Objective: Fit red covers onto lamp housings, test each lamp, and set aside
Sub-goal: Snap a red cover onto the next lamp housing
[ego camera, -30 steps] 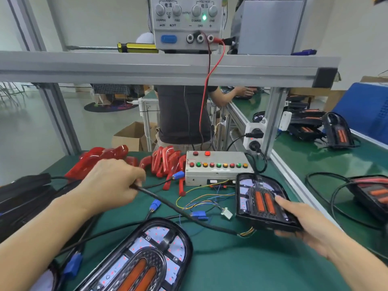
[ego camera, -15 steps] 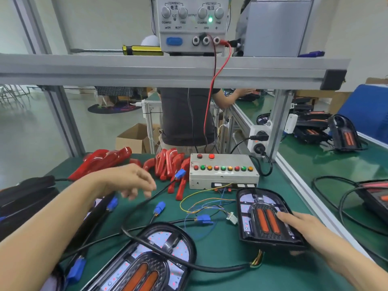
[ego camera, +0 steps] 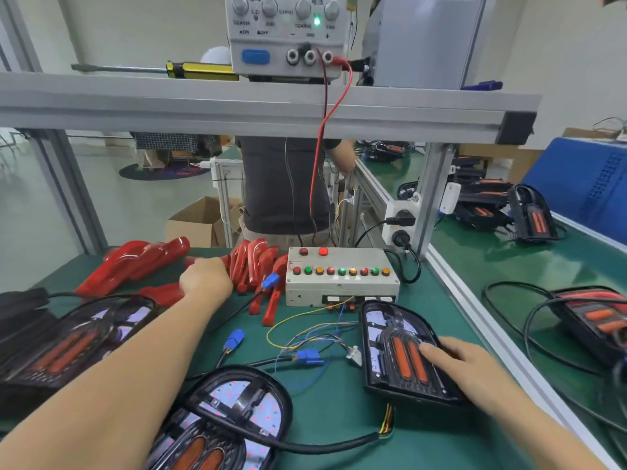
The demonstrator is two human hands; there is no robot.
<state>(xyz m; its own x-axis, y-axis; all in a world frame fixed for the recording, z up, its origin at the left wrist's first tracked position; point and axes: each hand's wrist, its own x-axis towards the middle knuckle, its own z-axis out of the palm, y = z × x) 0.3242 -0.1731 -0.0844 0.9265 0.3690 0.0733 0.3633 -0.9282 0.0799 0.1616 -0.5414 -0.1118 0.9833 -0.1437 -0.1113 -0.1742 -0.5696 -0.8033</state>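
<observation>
At 6 o'clock a lamp housing (ego camera: 234,422) is cut off by the bottom edge. At 4 o'clock the right hand (ego camera: 468,368) rests flat, fingers straight, on another lamp housing (ego camera: 400,354) near the table (ego camera: 339,429) edge (bare green mat lies between them). At 11 o'clock the left hand (ego camera: 205,278) reaches the red covers (ego camera: 251,266); its fingers are hidden, grip unclear.

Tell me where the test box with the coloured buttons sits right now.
The test box sits centre-back on the green mat, behind the lamp housing and right of the red covers.
</observation>
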